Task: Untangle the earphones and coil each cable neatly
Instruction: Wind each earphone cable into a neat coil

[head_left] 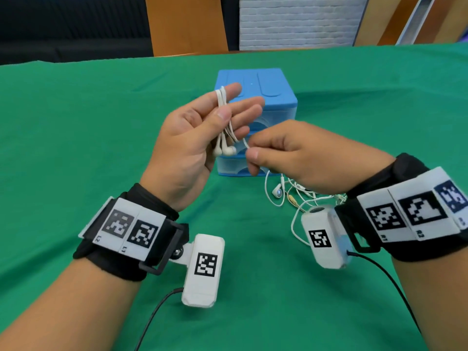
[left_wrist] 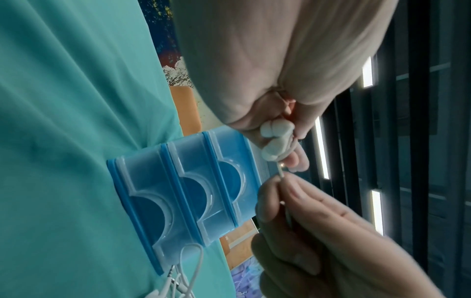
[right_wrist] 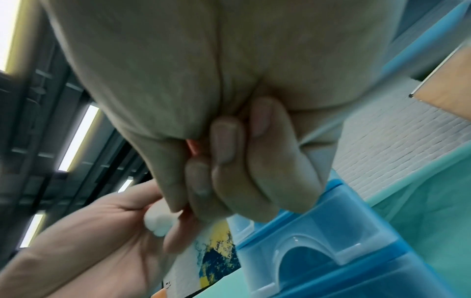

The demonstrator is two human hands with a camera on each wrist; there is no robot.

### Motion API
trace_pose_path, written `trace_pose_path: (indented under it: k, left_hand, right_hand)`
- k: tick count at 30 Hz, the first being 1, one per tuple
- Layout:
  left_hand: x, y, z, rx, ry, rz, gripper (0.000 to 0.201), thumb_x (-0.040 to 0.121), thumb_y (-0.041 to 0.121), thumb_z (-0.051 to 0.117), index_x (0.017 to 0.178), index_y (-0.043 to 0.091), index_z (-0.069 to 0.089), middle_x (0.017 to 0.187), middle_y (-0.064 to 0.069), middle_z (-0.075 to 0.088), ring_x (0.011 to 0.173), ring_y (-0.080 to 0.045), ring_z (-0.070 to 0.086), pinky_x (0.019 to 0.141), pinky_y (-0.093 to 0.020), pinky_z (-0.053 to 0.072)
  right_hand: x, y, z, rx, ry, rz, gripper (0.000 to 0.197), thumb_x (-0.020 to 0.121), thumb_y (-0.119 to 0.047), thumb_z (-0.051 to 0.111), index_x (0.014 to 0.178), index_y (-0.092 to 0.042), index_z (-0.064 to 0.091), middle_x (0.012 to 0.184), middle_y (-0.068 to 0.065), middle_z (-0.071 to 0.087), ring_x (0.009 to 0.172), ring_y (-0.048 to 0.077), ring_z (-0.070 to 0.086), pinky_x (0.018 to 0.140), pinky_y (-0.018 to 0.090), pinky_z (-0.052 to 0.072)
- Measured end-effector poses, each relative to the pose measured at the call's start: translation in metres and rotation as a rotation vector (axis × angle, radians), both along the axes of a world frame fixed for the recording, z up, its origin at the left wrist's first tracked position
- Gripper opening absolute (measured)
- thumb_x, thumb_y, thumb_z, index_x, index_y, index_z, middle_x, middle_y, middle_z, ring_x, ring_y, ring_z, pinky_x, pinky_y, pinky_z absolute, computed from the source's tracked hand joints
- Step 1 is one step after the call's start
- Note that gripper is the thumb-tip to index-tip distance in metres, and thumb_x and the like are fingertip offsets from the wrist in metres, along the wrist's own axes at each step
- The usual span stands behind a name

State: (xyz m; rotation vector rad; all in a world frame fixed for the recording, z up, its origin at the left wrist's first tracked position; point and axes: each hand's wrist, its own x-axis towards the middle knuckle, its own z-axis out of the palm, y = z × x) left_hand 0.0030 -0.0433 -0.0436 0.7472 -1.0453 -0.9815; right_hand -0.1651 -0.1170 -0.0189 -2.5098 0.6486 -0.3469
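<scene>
1. Above the green table, the left hand serves as a spool: white earphone cable loops its fingers, thumb pinning it.
2. Right hand pinches the free end, probably feeding the next wrap.
3. Remaining tangled earphones lie beside the blue drawer box.

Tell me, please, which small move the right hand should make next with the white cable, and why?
Probably the right hand should carry the end it pinches once more around the left hand fingers. The white cable is already looped over them, its earbuds hang below the thumb, and only a short free piece is left. The tangled earphones on the green cloth wait for later.
</scene>
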Motion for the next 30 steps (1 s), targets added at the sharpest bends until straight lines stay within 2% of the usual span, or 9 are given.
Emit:
trace_pose_path:
  k: [3,8,10,11,15,19,22,25,30]
  left_hand:
    - [0.002,-0.002,-0.002,-0.001,-0.019,0.056,0.038,0.105,0.002,0.041,0.143,-0.004,0.043,0.123,-0.016,0.07,0.111,-0.018,0.07,0.085,-0.022,0.054]
    - [0.002,-0.003,-0.006,-0.008,-0.256,0.072,0.036,0.105,0.001,0.042,0.141,0.0,0.045,0.116,-0.015,0.072,0.104,-0.021,0.07,0.09,-0.027,0.053]
    - [0.001,-0.003,-0.008,-0.016,-0.416,0.055,0.03,0.103,0.001,0.043,0.131,0.001,0.054,0.105,-0.019,0.071,0.092,-0.023,0.066,0.091,-0.027,0.05]
    - [0.0,-0.003,-0.008,-0.023,-0.476,0.039,0.028,0.101,0.001,0.043,0.125,-0.001,0.057,0.1,-0.021,0.07,0.083,-0.026,0.064,0.086,-0.027,0.051]
    - [-0.001,0.002,-0.003,0.005,-0.534,-0.041,0.032,0.1,0.005,0.04,0.12,0.002,0.064,0.073,-0.014,0.065,0.053,-0.024,0.049,0.057,-0.024,0.043]
    - [-0.003,0.005,-0.002,0.024,-0.495,-0.111,0.033,0.102,0.01,0.041,0.116,-0.004,0.066,0.057,-0.004,0.053,0.045,-0.017,0.036,0.047,-0.019,0.032]
    - [-0.004,0.005,0.0,0.001,-0.386,-0.122,0.031,0.104,0.008,0.04,0.118,-0.004,0.064,0.06,-0.002,0.058,0.044,-0.013,0.043,0.049,-0.02,0.036]
    - [-0.005,0.004,0.002,-0.024,-0.238,-0.078,0.03,0.104,0.005,0.04,0.125,-0.004,0.058,0.076,-0.008,0.071,0.056,-0.012,0.064,0.062,-0.019,0.05]
    - [-0.007,0.001,0.001,-0.034,-0.021,0.022,0.033,0.104,0.001,0.041,0.135,-0.008,0.047,0.1,-0.014,0.077,0.087,-0.016,0.074,0.076,-0.025,0.057]
  right_hand:
    - [0.0,0.007,0.006,0.026,0.047,0.045,0.029,0.102,-0.028,0.053,0.08,-0.019,0.07,0.053,-0.008,0.041,0.05,0.009,0.035,0.05,0.023,0.031]
    - [-0.005,0.017,0.021,0.054,0.07,0.142,0.027,0.102,-0.019,0.055,0.082,-0.018,0.072,0.049,-0.018,0.046,0.047,0.001,0.044,0.052,0.014,0.036]
    - [-0.008,0.017,0.027,0.014,0.001,0.141,0.026,0.102,-0.02,0.056,0.081,-0.019,0.072,0.058,-0.016,0.055,0.052,0.003,0.047,0.06,0.027,0.044]
    - [-0.01,0.014,0.03,-0.029,-0.048,0.111,0.027,0.101,-0.021,0.056,0.08,-0.019,0.072,0.061,-0.013,0.057,0.055,0.011,0.048,0.061,0.032,0.043]
    - [-0.024,-0.008,0.035,-0.188,-0.214,-0.112,0.027,0.101,-0.028,0.056,0.079,-0.019,0.069,0.051,-0.009,0.044,0.047,0.007,0.035,0.048,0.019,0.026]
    - [-0.024,-0.016,0.026,-0.216,-0.267,-0.208,0.027,0.1,-0.031,0.057,0.079,-0.018,0.068,0.053,-0.003,0.046,0.047,0.006,0.036,0.049,0.018,0.026]
    - [-0.017,-0.017,0.016,-0.159,-0.255,-0.213,0.029,0.101,-0.031,0.056,0.077,-0.017,0.065,0.053,-0.008,0.042,0.049,0.006,0.033,0.05,0.022,0.027]
    - [-0.011,-0.013,0.009,-0.104,-0.172,-0.147,0.03,0.101,-0.029,0.054,0.073,-0.021,0.061,0.059,-0.005,0.044,0.054,0.009,0.035,0.055,0.033,0.033]
    - [-0.003,0.001,0.006,-0.041,-0.02,-0.016,0.027,0.101,-0.029,0.056,0.078,-0.021,0.068,0.062,0.001,0.055,0.058,0.014,0.048,0.062,0.033,0.043]
